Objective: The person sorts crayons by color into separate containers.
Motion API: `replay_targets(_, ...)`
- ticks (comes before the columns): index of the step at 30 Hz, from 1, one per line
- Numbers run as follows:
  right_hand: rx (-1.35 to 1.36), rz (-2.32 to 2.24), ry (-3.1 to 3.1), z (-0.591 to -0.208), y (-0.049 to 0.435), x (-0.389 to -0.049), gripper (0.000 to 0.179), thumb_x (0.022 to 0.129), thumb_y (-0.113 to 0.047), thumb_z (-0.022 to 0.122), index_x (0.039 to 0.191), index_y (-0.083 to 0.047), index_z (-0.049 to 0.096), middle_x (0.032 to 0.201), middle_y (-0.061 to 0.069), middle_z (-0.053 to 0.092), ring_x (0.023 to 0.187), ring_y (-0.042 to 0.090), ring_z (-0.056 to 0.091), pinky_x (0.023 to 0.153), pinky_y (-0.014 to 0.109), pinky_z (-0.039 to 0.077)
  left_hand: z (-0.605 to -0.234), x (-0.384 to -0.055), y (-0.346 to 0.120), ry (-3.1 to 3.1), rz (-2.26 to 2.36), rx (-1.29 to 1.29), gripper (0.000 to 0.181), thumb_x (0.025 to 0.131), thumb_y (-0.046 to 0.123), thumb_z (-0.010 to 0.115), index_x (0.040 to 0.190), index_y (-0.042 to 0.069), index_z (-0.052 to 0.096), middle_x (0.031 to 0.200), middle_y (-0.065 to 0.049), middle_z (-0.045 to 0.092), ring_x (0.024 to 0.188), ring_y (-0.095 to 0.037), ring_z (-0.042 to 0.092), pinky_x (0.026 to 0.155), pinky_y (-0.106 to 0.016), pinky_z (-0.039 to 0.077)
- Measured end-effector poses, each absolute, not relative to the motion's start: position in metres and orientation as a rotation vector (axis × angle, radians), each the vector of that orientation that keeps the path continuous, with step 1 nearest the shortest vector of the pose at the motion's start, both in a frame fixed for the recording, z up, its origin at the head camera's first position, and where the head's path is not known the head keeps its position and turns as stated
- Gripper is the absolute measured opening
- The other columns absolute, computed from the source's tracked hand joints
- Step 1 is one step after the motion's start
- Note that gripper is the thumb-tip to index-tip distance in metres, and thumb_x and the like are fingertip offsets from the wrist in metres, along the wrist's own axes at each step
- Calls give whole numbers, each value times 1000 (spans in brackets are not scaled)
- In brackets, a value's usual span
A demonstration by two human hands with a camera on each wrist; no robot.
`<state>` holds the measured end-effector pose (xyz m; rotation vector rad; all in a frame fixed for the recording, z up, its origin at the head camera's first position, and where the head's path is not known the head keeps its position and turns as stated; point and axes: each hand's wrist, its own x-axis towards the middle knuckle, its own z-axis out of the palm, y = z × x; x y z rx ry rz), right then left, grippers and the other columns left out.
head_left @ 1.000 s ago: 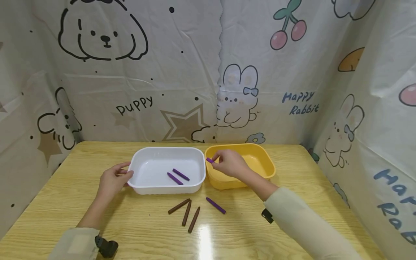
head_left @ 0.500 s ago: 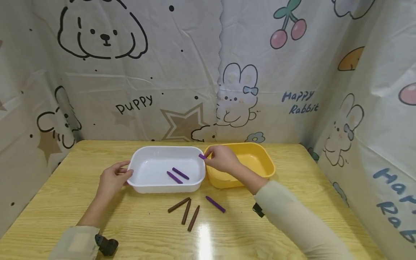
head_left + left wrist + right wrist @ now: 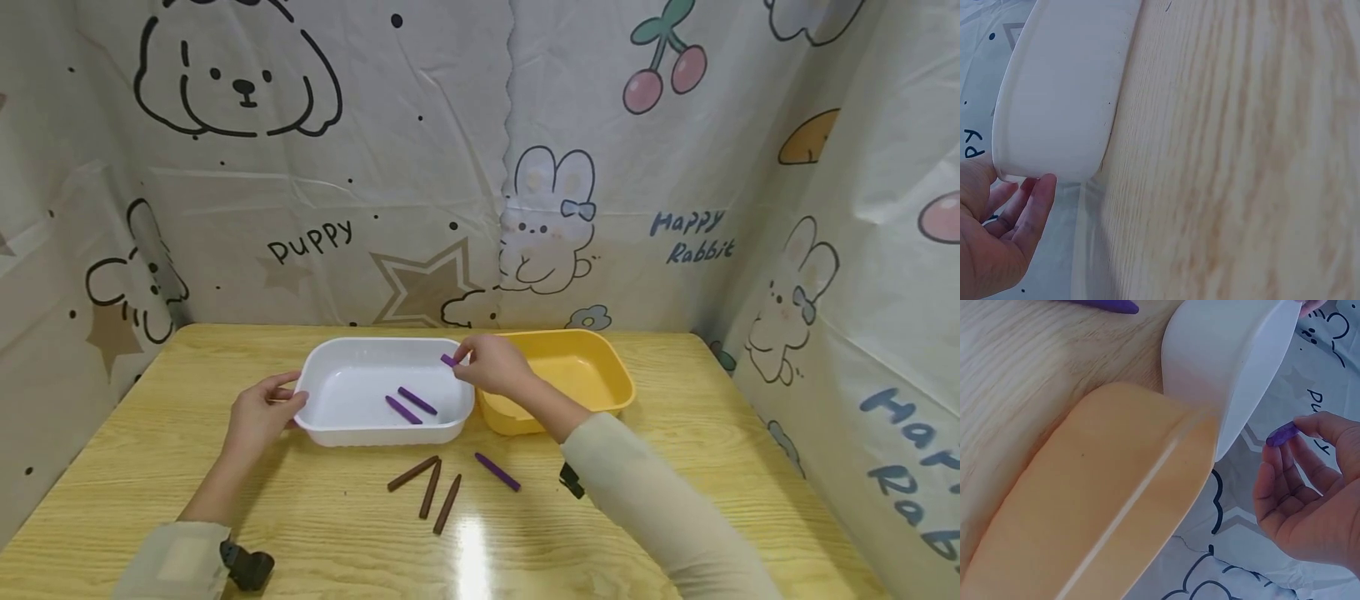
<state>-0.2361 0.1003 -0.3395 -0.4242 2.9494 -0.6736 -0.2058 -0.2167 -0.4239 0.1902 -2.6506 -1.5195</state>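
Note:
My left hand (image 3: 257, 419) holds the left end of the white basin (image 3: 330, 436), thumb at the rim; in the left wrist view the fingers (image 3: 1036, 209) touch its outer wall. My right hand (image 3: 495, 367) pinches a short purple crayon (image 3: 448, 360) between thumb and fingertips, over the white basin's right rim. The right wrist view shows that purple crayon (image 3: 1282, 434) held clear of both basins; part of it is hidden by the fingers. Two purple crayons (image 3: 417, 401) lie inside the white basin.
A yellow basin (image 3: 615, 375) stands against the white basin's right side, partly behind my right forearm. In front lie three brown crayons (image 3: 447, 504) and one purple crayon (image 3: 497, 472) on the wooden table (image 3: 315, 517). A printed curtain (image 3: 420, 167) hangs behind.
My right hand has moved left with the purple crayon, from over the yellow basin to the white basin's right rim. The left hand has stayed at the white basin.

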Motion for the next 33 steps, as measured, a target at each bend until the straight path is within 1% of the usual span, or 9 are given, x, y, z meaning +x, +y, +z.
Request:
replay_targets(5,-411,-702,2952,-343,94,-241,18,84,-23,67,96,-11,71,78,2,64,67,14,51,51,19,40,-423,-206,-216,-2647,-1530,183,48,89,16,62,131,-3,50,111,-28,58,69,1,57,60,-18,57)
replay_targets(10,-393,-722,2954,-348,88,-245,18,83,-23,67,95,-11,71,86,4,67,71,14,54,54,20,42,-424,-206,-216,-2643,-1546,185,48,89,17,63,132,-3,49,111,-27,58,69,2,57,59,-18,57)
replay_targets(14,-384,-736,2947,-355,81,-249,17,83,-23,68,95,-11,72,86,3,68,71,14,54,55,20,43,-425,-207,-217,-2632,-1550,179,48,89,16,63,131,-3,50,110,-26,59,68,4,56,60,-19,57)
replay_targets(22,-394,-792,2918,-366,69,-255,17,84,-23,67,95,-10,72,96,4,69,80,17,58,64,24,49,-424,-207,-217,-2622,-1557,168,48,89,15,63,131,-3,50,110,-27,59,67,7,55,60,-19,57)
replay_targets(27,-402,-782,2920,-373,62,-258,17,83,-22,67,94,-10,72,98,4,69,77,15,57,64,24,48,-423,-206,-217,-2621,-1553,174,48,89,15,63,131,-3,50,110,-27,59,66,7,54,59,-18,57)
replay_targets(33,-346,-765,2923,-381,55,-259,16,83,-23,68,92,-11,71,99,3,69,75,14,54,64,23,47,-423,-206,-217,-2624,-1553,180,47,89,15,62,131,-3,50,110,-28,59,67,6,55,59,-18,56)
